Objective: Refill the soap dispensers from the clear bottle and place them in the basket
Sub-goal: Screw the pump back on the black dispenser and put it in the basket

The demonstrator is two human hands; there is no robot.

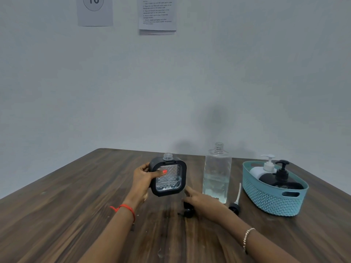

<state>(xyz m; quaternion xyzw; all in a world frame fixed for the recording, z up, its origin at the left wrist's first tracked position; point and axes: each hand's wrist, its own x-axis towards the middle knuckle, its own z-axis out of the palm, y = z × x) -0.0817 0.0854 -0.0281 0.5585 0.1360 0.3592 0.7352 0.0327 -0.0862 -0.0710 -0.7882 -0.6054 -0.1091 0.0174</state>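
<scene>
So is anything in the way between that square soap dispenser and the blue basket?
Yes. The clear bottle stands upright between the square dispenser, held in the left hand, and the basket. A loose pump lies beside it too.

table (76, 215): dark wood | on it: clear bottle (216, 173), basket (271, 202), loose pump (234, 208)

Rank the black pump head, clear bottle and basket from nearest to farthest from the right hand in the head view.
1. Black pump head, at the right hand fingers.
2. Clear bottle, just behind the hand.
3. Basket, far right on the table.
</scene>
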